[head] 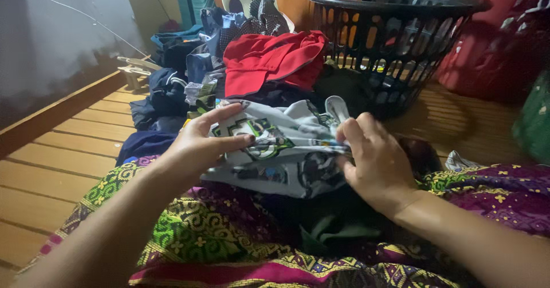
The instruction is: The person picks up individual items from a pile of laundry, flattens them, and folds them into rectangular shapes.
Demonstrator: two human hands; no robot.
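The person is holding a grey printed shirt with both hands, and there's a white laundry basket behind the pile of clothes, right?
Not quite. The laundry basket is black, not white, as the head view shows. The rest is right: the left hand and right hand both grip the grey printed shirt, and the basket stands behind the pile of clothes.

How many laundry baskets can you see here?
1: a black laundry basket stands on the wooden floor at upper right, behind the clothes pile. Others may sit out of view.
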